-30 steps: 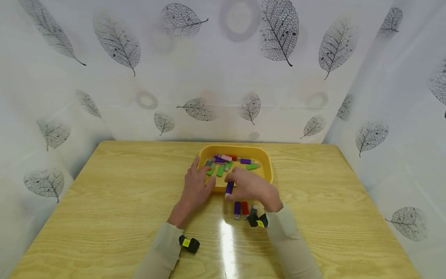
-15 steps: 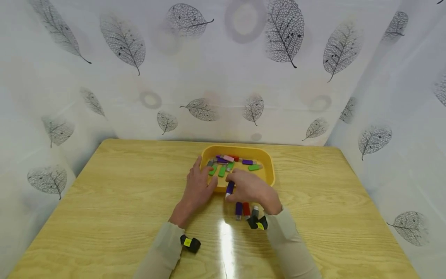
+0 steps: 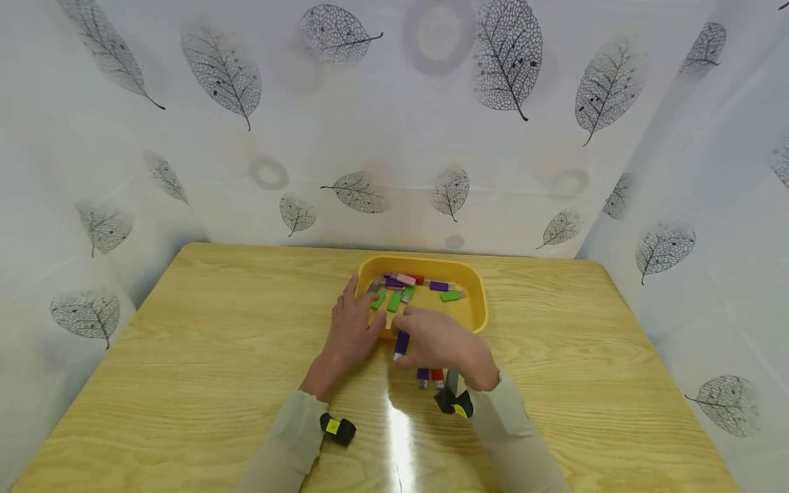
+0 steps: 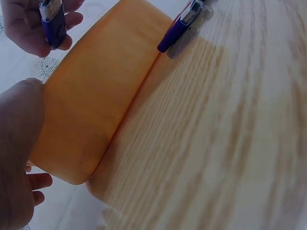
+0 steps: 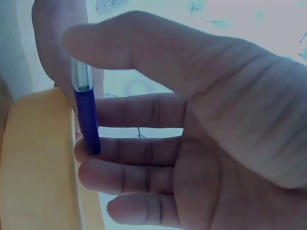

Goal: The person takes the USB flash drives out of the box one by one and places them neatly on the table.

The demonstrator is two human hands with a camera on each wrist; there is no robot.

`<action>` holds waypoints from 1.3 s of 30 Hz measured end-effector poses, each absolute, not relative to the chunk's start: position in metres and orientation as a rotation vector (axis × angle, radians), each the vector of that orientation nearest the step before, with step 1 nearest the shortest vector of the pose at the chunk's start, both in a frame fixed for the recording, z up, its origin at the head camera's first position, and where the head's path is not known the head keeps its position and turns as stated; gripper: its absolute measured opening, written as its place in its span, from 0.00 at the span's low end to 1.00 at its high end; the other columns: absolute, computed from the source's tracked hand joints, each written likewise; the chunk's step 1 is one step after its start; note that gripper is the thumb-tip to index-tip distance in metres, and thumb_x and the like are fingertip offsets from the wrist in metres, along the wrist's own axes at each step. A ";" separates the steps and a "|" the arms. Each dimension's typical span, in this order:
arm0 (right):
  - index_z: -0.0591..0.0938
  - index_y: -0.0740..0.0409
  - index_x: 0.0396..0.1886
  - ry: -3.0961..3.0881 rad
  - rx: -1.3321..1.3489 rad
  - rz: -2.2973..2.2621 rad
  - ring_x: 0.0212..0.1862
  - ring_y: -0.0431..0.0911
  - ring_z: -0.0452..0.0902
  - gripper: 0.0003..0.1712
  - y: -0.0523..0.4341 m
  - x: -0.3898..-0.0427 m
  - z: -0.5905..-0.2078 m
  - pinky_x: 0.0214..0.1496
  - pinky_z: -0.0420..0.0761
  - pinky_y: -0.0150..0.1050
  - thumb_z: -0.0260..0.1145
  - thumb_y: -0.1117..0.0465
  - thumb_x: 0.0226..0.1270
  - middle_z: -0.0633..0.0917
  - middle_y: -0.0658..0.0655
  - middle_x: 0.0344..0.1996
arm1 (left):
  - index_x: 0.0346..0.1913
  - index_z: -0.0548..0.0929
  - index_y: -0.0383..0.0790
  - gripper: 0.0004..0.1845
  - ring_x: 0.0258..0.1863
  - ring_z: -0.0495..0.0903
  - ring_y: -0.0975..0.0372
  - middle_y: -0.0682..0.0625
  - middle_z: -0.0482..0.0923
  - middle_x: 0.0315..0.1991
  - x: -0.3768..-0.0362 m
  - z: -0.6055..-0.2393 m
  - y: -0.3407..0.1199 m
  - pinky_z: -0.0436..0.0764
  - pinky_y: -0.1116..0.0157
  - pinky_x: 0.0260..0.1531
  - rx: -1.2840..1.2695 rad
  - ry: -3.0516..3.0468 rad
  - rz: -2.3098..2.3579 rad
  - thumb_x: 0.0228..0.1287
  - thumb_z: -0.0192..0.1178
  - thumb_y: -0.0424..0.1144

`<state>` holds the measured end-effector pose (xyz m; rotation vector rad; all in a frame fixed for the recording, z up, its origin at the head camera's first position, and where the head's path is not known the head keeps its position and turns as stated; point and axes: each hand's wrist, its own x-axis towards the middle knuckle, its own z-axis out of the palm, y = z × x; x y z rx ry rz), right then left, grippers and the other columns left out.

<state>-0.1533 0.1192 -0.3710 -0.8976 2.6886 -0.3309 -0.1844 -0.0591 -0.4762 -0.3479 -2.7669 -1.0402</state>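
My right hand point(image 3: 446, 342) pinches a purple USB flash drive point(image 3: 402, 342) between thumb and fingers, just at the front side of the yellow tray point(image 3: 483, 305). In the right wrist view the thumb presses the metal plug end of the drive point(image 5: 87, 117), and fingertips lie on its other end. My left hand point(image 3: 348, 332) holds the tray's front left corner, some fingers outside the left wall and the thumb at the front rim. On the table before the tray, partly under the right hand, lie a purple drive point(image 3: 422, 376), a red drive point(image 3: 437, 376) and a grey drive point(image 3: 452, 381), side by side.
Inside the tray are several more flash drives, among them a green one point(image 3: 452, 296), a purple one point(image 3: 440, 286) and a pink one point(image 3: 406, 279). The wooden table point(image 3: 216, 356) ends at a leaf-patterned curtain point(image 3: 382, 123) behind.
My right hand has moved slightly toward me and to the left with the purple drive, covering more of the drives on the table. The left hand keeps its place on the tray.
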 end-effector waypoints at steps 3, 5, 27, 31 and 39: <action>0.83 0.53 0.49 2.656 -0.915 -0.293 0.35 0.40 0.72 0.24 0.116 -0.153 -0.373 0.39 0.74 0.35 0.75 0.47 0.55 0.78 0.45 0.36 | 0.57 0.77 0.36 0.22 0.70 0.58 0.39 0.35 0.45 0.77 -0.184 -0.476 -0.059 0.58 0.40 0.67 -0.354 -2.765 -1.032 0.70 0.49 0.48; 0.82 0.53 0.47 2.633 -0.931 -0.281 0.34 0.40 0.71 0.23 0.114 -0.153 -0.375 0.38 0.73 0.35 0.75 0.47 0.55 0.77 0.45 0.35 | 0.57 0.77 0.36 0.22 0.70 0.58 0.39 0.35 0.46 0.77 -0.184 -0.476 -0.059 0.58 0.39 0.67 -0.357 -2.764 -1.025 0.70 0.49 0.48; 0.76 0.51 0.26 2.676 -1.031 -0.158 0.25 0.37 0.67 0.09 0.089 -0.146 -0.419 0.32 0.73 0.33 0.71 0.60 0.55 0.73 0.43 0.21 | 0.55 0.78 0.35 0.22 0.68 0.60 0.38 0.34 0.47 0.77 -0.184 -0.478 -0.059 0.59 0.39 0.65 -0.389 -2.715 -1.033 0.69 0.48 0.48; 0.77 0.50 0.31 2.664 -0.978 -0.124 0.30 0.38 0.70 0.09 0.086 -0.146 -0.422 0.39 0.77 0.34 0.71 0.57 0.58 0.77 0.45 0.29 | 0.56 0.78 0.35 0.22 0.68 0.60 0.38 0.33 0.47 0.77 -0.184 -0.478 -0.059 0.59 0.39 0.66 -0.390 -2.723 -1.034 0.69 0.48 0.48; 0.81 0.53 0.42 2.657 -0.935 0.003 0.37 0.39 0.75 0.16 0.081 -0.146 -0.422 0.45 0.80 0.36 0.73 0.53 0.58 0.80 0.51 0.42 | 0.56 0.77 0.35 0.23 0.67 0.61 0.39 0.34 0.46 0.77 -0.185 -0.478 -0.059 0.60 0.39 0.65 -0.373 -2.735 -1.028 0.69 0.49 0.48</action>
